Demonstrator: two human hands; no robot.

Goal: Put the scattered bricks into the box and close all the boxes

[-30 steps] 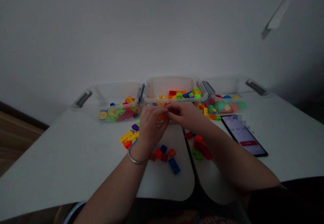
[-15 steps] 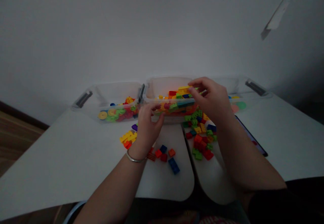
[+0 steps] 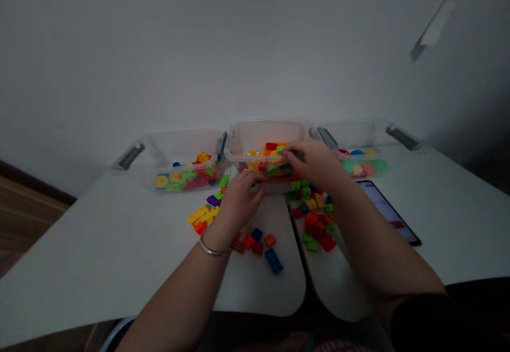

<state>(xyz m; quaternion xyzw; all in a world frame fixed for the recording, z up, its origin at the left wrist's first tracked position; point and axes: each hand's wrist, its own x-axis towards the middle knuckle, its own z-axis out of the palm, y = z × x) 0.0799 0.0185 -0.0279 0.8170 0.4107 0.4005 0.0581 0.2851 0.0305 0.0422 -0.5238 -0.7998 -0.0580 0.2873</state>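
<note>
Head view: the white table point(image 3: 119, 267) has its rounded near corner at a dark gap point(image 3: 302, 246), across which a second white table point(image 3: 450, 224) begins at right. Open surface runs wide along the left side and along the near edge, with more to the right of the black-framed phone point(image 3: 392, 211), partly hidden by the right forearm. At the far side the wall point(image 3: 255, 49) rises close behind three clear plastic bins.

The left bin point(image 3: 179, 142) holds yellow discs and green, red and orange pieces. The middle bin point(image 3: 271, 127) holds red, orange, yellow and green plastic bricks point(image 3: 271, 146); the right bin point(image 3: 354, 130) holds rounded green, blue and orange pieces.

The right hand point(image 3: 316, 163) is over the middle bin's near right corner, fingertips and thumb drawn close; whether its grip has a brick I cannot tell. The left hand point(image 3: 240, 203) is just nearer than that bin, its grip apart.

Yellow bricks point(image 3: 204, 215) lie left of the left hand, small red and dark blue bricks point(image 3: 257, 248) and a long blue brick point(image 3: 273, 261) nearer, and a red and green brick heap point(image 3: 316, 228) right of the gap.
</note>
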